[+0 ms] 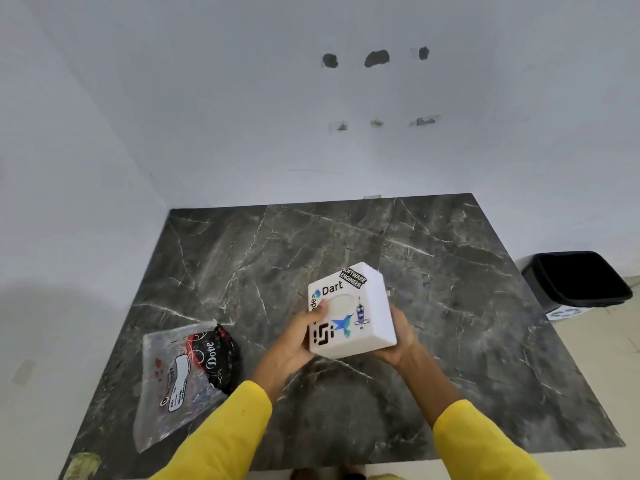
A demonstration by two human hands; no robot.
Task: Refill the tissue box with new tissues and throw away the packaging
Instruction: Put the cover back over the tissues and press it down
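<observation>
A white cube tissue box [360, 308] with stickers and an oval opening on top is held tilted above the dark marble table [242, 258]. My left hand [298, 337] grips its left side, thumb near the opening. Under its right side, my right hand [398, 344] cups the bottom corner. The opening looks white inside; whether tissues are in it is unclear. A flattened clear plastic tissue package [180, 379] with red and black print lies on the table at the left, apart from both hands.
A black bin [578, 278] stands on the floor to the right of the table, open at the top. White walls close the table's far side and left side. A yellowish smudge [83, 465] marks the table's near left corner.
</observation>
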